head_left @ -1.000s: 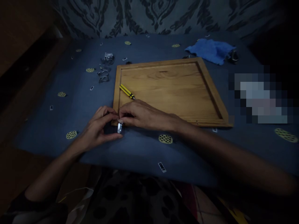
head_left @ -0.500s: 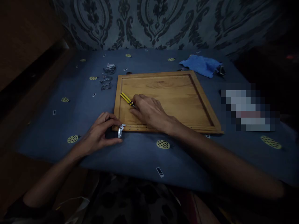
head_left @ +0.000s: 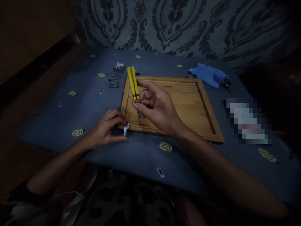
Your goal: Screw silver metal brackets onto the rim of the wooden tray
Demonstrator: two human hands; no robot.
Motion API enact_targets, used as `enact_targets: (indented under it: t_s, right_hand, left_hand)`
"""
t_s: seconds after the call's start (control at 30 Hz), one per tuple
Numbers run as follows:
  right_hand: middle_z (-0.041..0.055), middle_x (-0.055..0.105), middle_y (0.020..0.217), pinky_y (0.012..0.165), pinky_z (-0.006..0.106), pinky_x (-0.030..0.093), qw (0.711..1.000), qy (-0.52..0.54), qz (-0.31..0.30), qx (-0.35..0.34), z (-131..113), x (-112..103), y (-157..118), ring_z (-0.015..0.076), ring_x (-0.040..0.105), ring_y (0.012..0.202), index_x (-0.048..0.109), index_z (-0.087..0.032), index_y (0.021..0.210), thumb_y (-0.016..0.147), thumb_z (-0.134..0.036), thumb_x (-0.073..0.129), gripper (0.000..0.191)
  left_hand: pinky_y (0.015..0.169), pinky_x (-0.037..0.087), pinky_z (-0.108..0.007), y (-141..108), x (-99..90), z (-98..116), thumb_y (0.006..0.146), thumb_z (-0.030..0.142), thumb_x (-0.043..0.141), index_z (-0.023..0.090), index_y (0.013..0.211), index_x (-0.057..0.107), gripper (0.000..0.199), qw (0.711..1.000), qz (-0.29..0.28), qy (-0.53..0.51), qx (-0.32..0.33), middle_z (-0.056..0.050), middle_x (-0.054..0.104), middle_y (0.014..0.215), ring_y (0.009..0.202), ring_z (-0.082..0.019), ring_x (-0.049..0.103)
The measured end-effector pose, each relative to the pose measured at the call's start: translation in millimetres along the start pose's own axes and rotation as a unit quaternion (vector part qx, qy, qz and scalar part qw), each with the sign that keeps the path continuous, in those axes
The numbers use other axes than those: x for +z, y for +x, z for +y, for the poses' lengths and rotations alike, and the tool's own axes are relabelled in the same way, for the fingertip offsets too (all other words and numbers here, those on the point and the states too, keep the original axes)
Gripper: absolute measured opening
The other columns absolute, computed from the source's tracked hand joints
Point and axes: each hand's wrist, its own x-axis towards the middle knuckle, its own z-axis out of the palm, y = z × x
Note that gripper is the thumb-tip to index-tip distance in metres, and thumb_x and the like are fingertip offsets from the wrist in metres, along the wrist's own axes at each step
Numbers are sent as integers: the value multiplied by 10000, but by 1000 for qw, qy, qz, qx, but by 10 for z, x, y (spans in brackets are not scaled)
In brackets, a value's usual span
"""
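A framed wooden panel lies flat, with a row of small dark holes along its near edge. At its near left corner, my left hand pinches a small silvery metal fitting between thumb and fingers, against the panel's edge. My right hand is raised over the panel's left part. Its thumb and fingers grip a screwdriver with a yellow and black handle. The handle points up, and the thin metal shaft slants down toward the holed edge. I cannot tell whether the tip touches the wood.
Several similar metal fittings lie on the blue patterned cloth beyond the panel's left side. A blue rag is at the back right, with a dark object by it. A blurred-out packet lies to the right.
My right hand has lifted off the panel and turned, bringing the screwdriver from lying low to nearly upright. My left hand still holds the fitting at the corner. The view has shifted slightly.
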Motion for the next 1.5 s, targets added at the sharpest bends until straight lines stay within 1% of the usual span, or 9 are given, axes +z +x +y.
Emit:
enact_targets:
  t_s: [0.13,0.37,0.53,0.7,0.83,1.0,1.2,1.33,1.5]
  right_hand:
    - [45,649,1009,670,342,577,1000,-11,-1,3,-132,150,-75,181,644,741,491,-258,1323,999,-330,544,337]
    - [63,646,994,747,395,569,997,-76,-2,-12,-27,305,-144,236,663,859,494,-269,1253,1001,-353,515,267]
    - [56,616,966,743,388,551,997,-70,-3,-17,-10,323,-131,232,639,856,479,-269,1139,980,-351,517,183]
    - [39,599,911,757,391,555,998,-55,-6,-24,7,333,-126,226,636,820,453,-268,1061,970,-335,519,130]
    - [37,604,900,755,403,558,998,-43,-16,-36,56,337,-126,224,636,788,455,-260,1043,980,-344,517,122]
    - [24,595,881,675,352,545,998,-40,-17,-39,99,338,-118,191,615,744,445,-262,1014,978,-342,530,122]
    - [7,597,824,596,326,518,996,-14,-6,-83,145,356,-108,190,617,731,457,-265,995,974,-358,571,148]
    - [9,621,832,590,330,528,997,-8,-2,-79,137,355,-115,192,625,720,479,-264,1001,967,-349,601,152]
    - [7,613,832,615,322,530,997,3,-4,-81,105,341,-129,184,607,730,484,-252,983,947,-291,605,131]
  left_hand:
    - [929,500,-393,-4,10,-14,868,597,715,198,1105,672,467,1000,3,-7,-3,-72,621,1097,1020,-229,574]
    - [929,505,-405,-7,46,-61,870,594,712,195,1086,670,456,1000,8,-2,14,-87,616,1149,1051,-243,565]
    - [902,501,-391,-3,27,-39,895,615,666,175,1094,669,483,1000,3,1,23,-87,608,1108,1001,-233,566]
    - [893,501,-372,0,25,-35,888,612,678,182,1081,673,471,1000,5,-10,15,-71,604,1078,996,-227,556]
    - [883,493,-363,-1,35,-49,876,617,690,189,1061,680,467,1000,6,-12,18,-59,598,1047,977,-224,546]
    - [881,485,-358,-5,40,-53,890,595,685,175,1053,676,451,999,16,-12,31,-64,594,1052,979,-222,542]
    - [894,484,-358,2,20,-42,882,593,698,183,1065,679,449,1000,-5,-9,9,-64,599,1065,992,-227,536]
    - [902,472,-357,-1,16,-48,892,580,693,190,1111,678,447,1000,-3,-8,20,-58,601,1073,980,-222,536]
    - [898,480,-348,-8,25,-55,896,552,704,183,1100,668,423,999,8,-2,34,-54,611,1068,969,-212,542]
